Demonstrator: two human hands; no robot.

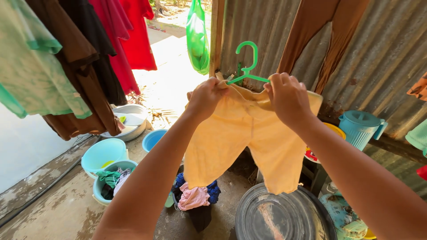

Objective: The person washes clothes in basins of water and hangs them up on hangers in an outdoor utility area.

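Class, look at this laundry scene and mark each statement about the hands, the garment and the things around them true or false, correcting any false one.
1. Both hands, left hand and right hand, grip the waist of the pale yellow cloth shorts. True.
2. The plastic hanger is red. False: it is green.
3. A teal plastic lidded jug stands at the right. True.
4. The round dark metal lid hangs on the wall. False: it lies low, below the shorts.
5. The light blue plastic basin sits on the ground at the left. True.
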